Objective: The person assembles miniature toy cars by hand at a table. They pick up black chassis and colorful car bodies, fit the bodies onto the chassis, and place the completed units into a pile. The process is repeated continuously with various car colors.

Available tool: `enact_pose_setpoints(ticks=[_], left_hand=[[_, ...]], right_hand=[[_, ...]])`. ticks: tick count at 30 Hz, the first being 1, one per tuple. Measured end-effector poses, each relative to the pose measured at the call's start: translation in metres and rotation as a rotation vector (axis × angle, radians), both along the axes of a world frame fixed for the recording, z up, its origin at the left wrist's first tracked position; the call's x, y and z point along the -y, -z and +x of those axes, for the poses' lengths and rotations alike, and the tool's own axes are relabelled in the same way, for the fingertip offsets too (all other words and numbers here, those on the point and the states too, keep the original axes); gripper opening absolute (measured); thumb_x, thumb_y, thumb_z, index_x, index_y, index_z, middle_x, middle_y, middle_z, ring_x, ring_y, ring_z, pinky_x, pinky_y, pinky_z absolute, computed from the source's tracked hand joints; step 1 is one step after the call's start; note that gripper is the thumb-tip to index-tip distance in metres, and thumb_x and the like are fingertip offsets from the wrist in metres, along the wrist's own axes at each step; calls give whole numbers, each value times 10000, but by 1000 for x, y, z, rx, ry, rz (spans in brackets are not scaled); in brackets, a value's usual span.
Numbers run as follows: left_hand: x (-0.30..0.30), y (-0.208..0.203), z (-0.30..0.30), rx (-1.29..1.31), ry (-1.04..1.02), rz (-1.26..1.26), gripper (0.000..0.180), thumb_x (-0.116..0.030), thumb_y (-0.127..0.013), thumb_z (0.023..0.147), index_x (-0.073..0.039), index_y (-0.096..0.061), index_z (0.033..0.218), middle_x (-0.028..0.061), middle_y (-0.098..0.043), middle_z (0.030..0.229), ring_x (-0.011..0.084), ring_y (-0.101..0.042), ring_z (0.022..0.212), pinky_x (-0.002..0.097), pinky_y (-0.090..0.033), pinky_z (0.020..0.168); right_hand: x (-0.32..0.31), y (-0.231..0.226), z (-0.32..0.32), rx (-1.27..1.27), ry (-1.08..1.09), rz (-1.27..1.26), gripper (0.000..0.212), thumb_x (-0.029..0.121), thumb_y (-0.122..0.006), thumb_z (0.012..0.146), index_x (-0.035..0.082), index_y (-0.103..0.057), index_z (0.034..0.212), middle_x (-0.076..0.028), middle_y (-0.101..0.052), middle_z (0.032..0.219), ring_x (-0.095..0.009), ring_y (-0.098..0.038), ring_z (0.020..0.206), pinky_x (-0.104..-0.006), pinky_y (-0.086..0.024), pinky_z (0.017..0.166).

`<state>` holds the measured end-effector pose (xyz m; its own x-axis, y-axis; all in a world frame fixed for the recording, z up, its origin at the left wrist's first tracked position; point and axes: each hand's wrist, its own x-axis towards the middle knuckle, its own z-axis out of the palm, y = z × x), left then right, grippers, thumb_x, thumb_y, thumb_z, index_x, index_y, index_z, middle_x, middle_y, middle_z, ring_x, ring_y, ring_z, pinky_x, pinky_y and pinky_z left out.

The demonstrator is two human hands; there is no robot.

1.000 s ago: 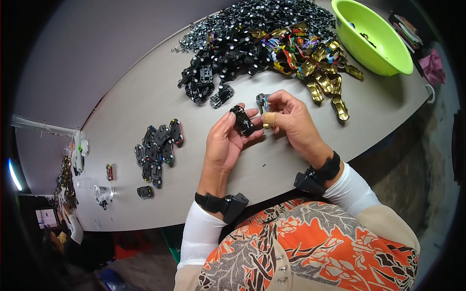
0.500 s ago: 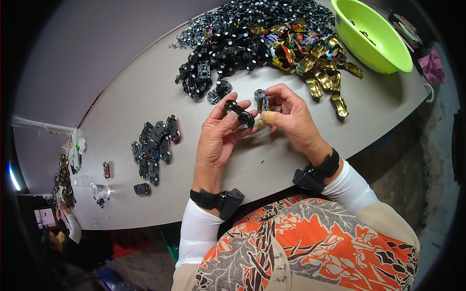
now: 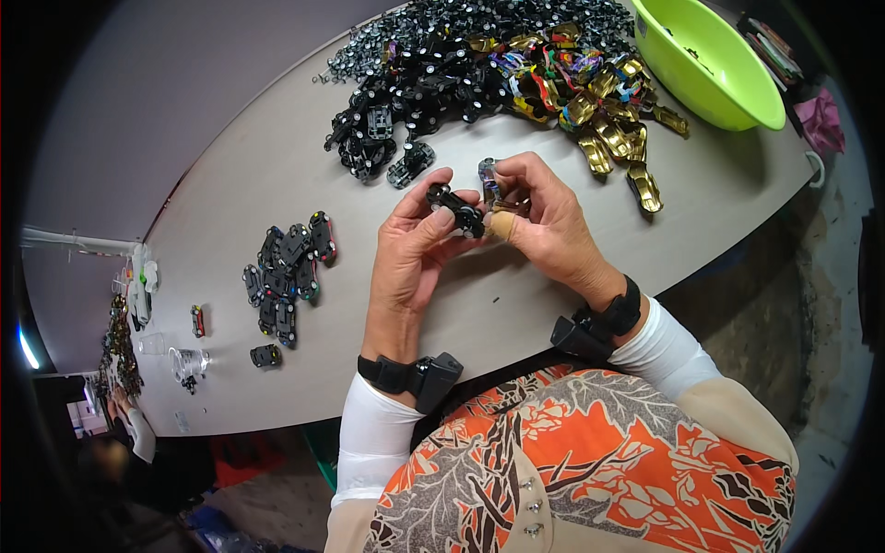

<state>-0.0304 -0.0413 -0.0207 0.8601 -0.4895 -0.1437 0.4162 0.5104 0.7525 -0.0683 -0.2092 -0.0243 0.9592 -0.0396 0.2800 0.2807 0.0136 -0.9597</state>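
Note:
Between the thumb and fingers of my left hand (image 3: 415, 240) is a black toy car chassis (image 3: 455, 210) with wheels, tilted above the table. Close beside it, my right hand (image 3: 544, 217), with a tan bandage on its thumb, pinches a greyish, see-through toy car part (image 3: 489, 175). A shiny brownish piece shows under the right fingers, mostly hidden. The two hands nearly meet, but I cannot tell whether the parts touch. Beyond them lies a loose chassis (image 3: 411, 164) at the edge of a heap of black chassis (image 3: 433, 97).
Gold and coloured car bodies (image 3: 608, 138) lie right of the heap, with small grey parts (image 3: 406, 41) behind. A green basin (image 3: 737, 92) stands at the far right. Assembled toy cars (image 3: 290, 267) lie left, near clear cups (image 3: 187, 361). Another person's hands (image 3: 120, 403) are at the far left.
My right hand has shifted slightly up and left, bringing the greyish part nearer the chassis. The brownish piece is now more covered by the fingers. My left hand keeps its grip on the chassis.

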Motion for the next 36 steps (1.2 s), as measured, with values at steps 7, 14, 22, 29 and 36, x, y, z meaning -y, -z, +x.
enact_pose_setpoints(ticks=[7,14,22,29,36], left_hand=[[0,-1,-2,6,-6,40,457,-47,-634,793,0,-477,1219,132,-605,1024,224,-621,899,379,-579,711],[7,-3,-8,73,-29,110,440,-31,-658,762,16,-517,1177,116,-599,1043,212,-627,886,350,-572,724],[3,-1,-7,67,-7,195,350,28,-651,756,69,-564,1092,152,-619,953,187,-641,784,328,-586,658],[6,5,-8,269,10,372,285,-11,-596,821,60,-579,1097,90,-597,990,140,-611,813,265,-562,628],[13,2,-19,349,59,458,349,-68,-523,883,30,-508,1217,81,-585,1072,121,-585,875,249,-513,728]], right_hand=[[-4,-10,-5,-66,-36,-28,307,17,-615,745,30,-471,1016,-63,-550,863,-95,-533,727,-251,-453,639],[-5,-6,-4,20,0,-268,315,-18,-592,728,20,-487,1022,-106,-536,878,-189,-569,716,-292,-471,625],[-3,-11,-2,79,-45,-310,306,-1,-611,721,15,-550,1020,-118,-544,886,-192,-576,733,-293,-476,624],[2,-10,0,48,-58,-365,247,37,-630,724,34,-566,962,-110,-560,814,-246,-569,701,-322,-460,630],[0,2,-1,115,90,-367,228,40,-647,726,45,-583,945,-106,-565,798,-248,-567,687,-314,-455,631]])
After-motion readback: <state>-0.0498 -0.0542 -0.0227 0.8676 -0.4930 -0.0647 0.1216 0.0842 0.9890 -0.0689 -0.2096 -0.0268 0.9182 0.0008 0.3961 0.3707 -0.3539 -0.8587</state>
